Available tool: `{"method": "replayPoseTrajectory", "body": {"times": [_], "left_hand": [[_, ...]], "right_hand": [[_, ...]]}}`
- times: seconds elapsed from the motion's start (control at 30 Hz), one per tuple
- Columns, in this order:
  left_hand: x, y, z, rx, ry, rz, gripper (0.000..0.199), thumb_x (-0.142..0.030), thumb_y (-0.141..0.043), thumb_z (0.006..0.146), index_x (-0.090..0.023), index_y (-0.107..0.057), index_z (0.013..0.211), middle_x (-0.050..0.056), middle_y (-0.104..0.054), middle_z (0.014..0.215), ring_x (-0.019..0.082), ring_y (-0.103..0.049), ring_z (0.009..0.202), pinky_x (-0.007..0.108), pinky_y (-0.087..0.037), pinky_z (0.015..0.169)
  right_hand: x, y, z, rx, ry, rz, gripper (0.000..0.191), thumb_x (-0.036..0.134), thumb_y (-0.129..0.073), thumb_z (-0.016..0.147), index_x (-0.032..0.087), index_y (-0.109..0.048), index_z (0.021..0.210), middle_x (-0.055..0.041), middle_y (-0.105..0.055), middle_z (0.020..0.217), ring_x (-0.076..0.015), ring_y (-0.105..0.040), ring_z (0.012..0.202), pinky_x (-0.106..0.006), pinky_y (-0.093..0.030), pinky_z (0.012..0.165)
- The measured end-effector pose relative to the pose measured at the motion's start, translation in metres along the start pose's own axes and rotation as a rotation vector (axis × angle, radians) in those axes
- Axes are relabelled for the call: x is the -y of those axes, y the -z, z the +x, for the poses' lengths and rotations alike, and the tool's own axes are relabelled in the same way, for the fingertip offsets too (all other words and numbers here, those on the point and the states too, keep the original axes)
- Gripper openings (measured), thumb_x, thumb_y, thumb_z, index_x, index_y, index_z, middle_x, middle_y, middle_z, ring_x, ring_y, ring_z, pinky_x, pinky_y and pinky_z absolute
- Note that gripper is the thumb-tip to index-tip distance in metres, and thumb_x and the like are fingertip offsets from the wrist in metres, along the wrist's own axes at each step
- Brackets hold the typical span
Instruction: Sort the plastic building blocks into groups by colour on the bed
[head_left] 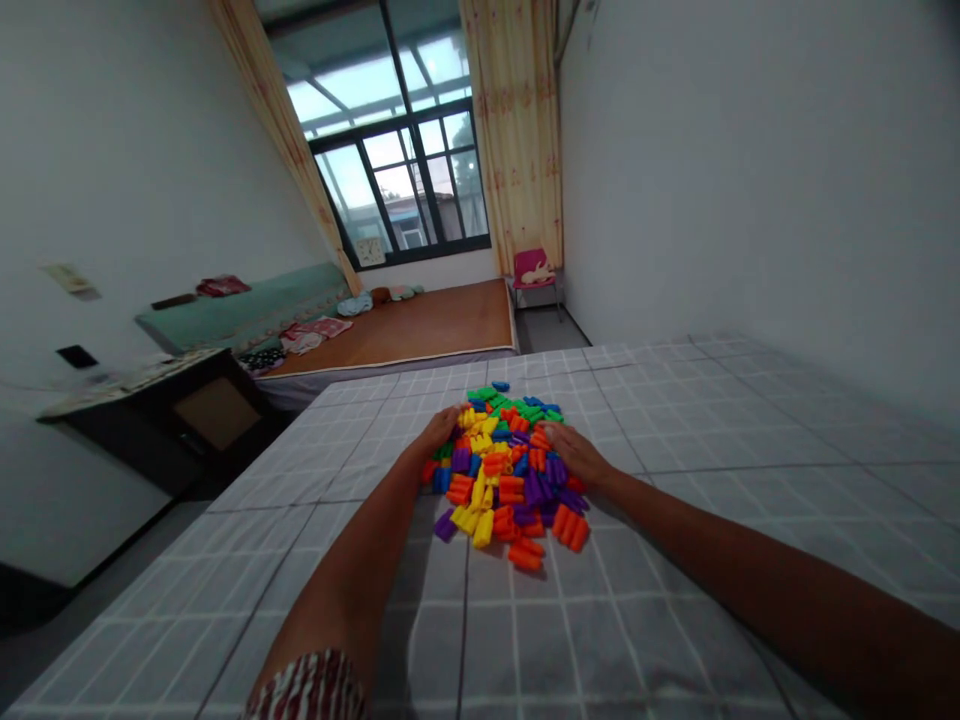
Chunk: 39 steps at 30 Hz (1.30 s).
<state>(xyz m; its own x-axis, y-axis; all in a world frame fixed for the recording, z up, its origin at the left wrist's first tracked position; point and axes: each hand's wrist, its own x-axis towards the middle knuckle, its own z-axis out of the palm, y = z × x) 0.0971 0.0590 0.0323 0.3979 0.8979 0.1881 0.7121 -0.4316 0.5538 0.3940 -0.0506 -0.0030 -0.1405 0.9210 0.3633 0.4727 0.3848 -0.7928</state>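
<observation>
A heap of small plastic building blocks (491, 465) in orange, yellow, purple, green and blue lies on the checked grey tablecloth (570, 620). My left hand (442, 428) rests against the heap's left side, its fingers stretched forward and partly hidden by the blocks. On the opposite side my right hand (574, 452) touches the heap, fingers extended along its edge. Neither hand grips a block. An orange block (526, 555) and a purple block (445, 525) lie at the near edge of the heap, and a blue block (500, 386) sits at the far edge.
Beyond the table stands a low bed (435, 325) with a brown mat and some cloths. A dark cabinet (172, 420) is at the left, and a pink chair (534, 268) stands by the curtain (517, 130). A white wall (765, 200) runs along the right.
</observation>
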Motion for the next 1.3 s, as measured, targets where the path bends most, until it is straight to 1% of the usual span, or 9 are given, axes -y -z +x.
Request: {"method": "replayPoseTrajectory", "body": {"times": [0.1, 0.27, 0.47, 0.6, 0.73, 0.87, 1.0, 1.13, 1.3], "left_hand": [[-0.001, -0.003, -0.014, 0.021, -0.005, -0.102, 0.07, -0.06, -0.02, 0.095, -0.01, -0.06, 0.124, 0.014, -0.069, 0.113, 0.027, -0.064, 0.098, 0.042, -0.052, 0.086], [-0.03, 0.003, -0.063, -0.076, -0.145, -0.027, 0.054, -0.058, -0.035, 0.093, -0.022, -0.062, 0.123, 0.012, -0.057, 0.135, 0.029, -0.049, 0.127, 0.047, -0.036, 0.11], [-0.118, -0.029, -0.128, 0.252, -0.62, 0.284, 0.047, -0.053, -0.045, 0.093, -0.035, -0.052, 0.136, 0.003, -0.043, 0.15, 0.028, -0.033, 0.14, 0.055, -0.021, 0.116], [-0.134, -0.03, -0.137, 0.392, -0.817, 0.353, 0.042, -0.048, -0.055, 0.089, -0.034, -0.059, 0.129, 0.003, -0.041, 0.152, 0.031, -0.033, 0.141, 0.053, -0.025, 0.114], [-0.108, -0.001, -0.1, 0.357, -0.846, 0.15, 0.034, -0.044, -0.046, 0.095, -0.028, -0.069, 0.114, 0.005, -0.059, 0.135, 0.023, -0.05, 0.128, 0.038, -0.036, 0.109], [-0.053, 0.017, -0.038, 0.096, -0.554, 0.167, 0.041, -0.042, -0.038, 0.098, -0.021, -0.067, 0.117, 0.011, -0.059, 0.134, 0.024, -0.051, 0.126, 0.041, -0.04, 0.107], [-0.007, 0.012, 0.024, 0.062, -0.251, 0.289, 0.045, -0.045, -0.043, 0.096, -0.022, -0.056, 0.133, 0.012, -0.043, 0.149, 0.027, -0.039, 0.137, 0.045, -0.034, 0.112], [0.001, -0.007, 0.074, 0.128, -0.023, 0.325, 0.054, -0.05, -0.039, 0.095, -0.024, -0.044, 0.143, 0.011, -0.033, 0.156, 0.03, -0.028, 0.143, 0.052, -0.031, 0.112], [-0.013, -0.029, 0.105, 0.242, 0.012, 0.341, 0.059, -0.057, -0.036, 0.093, -0.029, -0.04, 0.145, 0.011, -0.044, 0.15, 0.036, -0.04, 0.135, 0.058, -0.039, 0.102]], "right_hand": [[-0.009, 0.013, 0.02, -0.037, 0.024, 0.068, 0.054, 0.053, -0.026, 0.097, 0.022, -0.063, 0.121, -0.0078, -0.065, 0.123, -0.0224, -0.056, 0.118, -0.042, -0.04, 0.106], [-0.044, 0.027, 0.06, -0.069, -0.105, -0.212, 0.05, 0.045, -0.028, 0.097, 0.018, -0.062, 0.123, -0.0116, -0.061, 0.131, -0.0243, -0.05, 0.126, -0.043, -0.034, 0.111], [-0.039, -0.006, 0.063, 0.041, -0.077, -0.326, 0.037, 0.038, -0.039, 0.095, 0.018, -0.068, 0.109, -0.011, -0.067, 0.119, -0.0237, -0.057, 0.117, -0.04, -0.038, 0.105], [-0.013, -0.01, 0.046, 0.1, -0.002, -0.205, 0.044, 0.044, -0.036, 0.095, 0.018, -0.069, 0.107, -0.0092, -0.069, 0.112, -0.0238, -0.061, 0.109, -0.038, -0.044, 0.098], [-0.003, 0.004, 0.023, 0.062, -0.06, -0.105, 0.048, 0.051, -0.035, 0.093, 0.021, -0.071, 0.105, -0.0078, -0.07, 0.112, -0.0256, -0.061, 0.11, -0.042, -0.043, 0.101], [-0.012, 0.014, 0.002, -0.103, -0.201, 0.021, 0.052, 0.056, -0.036, 0.09, 0.021, -0.07, 0.11, -0.0104, -0.067, 0.12, -0.0268, -0.06, 0.114, -0.045, -0.044, 0.102], [-0.019, 0.015, -0.012, -0.096, -0.217, 0.096, 0.055, 0.06, -0.037, 0.09, 0.022, -0.067, 0.116, -0.01, -0.066, 0.123, -0.0279, -0.059, 0.116, -0.047, -0.043, 0.103], [-0.014, 0.016, -0.015, -0.035, -0.208, 0.068, 0.057, 0.062, -0.036, 0.09, 0.021, -0.069, 0.112, -0.0096, -0.068, 0.117, -0.0279, -0.06, 0.113, -0.046, -0.041, 0.104], [-0.004, 0.016, -0.012, -0.048, -0.27, 0.127, 0.059, 0.065, -0.035, 0.089, 0.021, -0.068, 0.112, -0.0101, -0.069, 0.114, -0.0279, -0.061, 0.111, -0.044, -0.046, 0.099]]}}
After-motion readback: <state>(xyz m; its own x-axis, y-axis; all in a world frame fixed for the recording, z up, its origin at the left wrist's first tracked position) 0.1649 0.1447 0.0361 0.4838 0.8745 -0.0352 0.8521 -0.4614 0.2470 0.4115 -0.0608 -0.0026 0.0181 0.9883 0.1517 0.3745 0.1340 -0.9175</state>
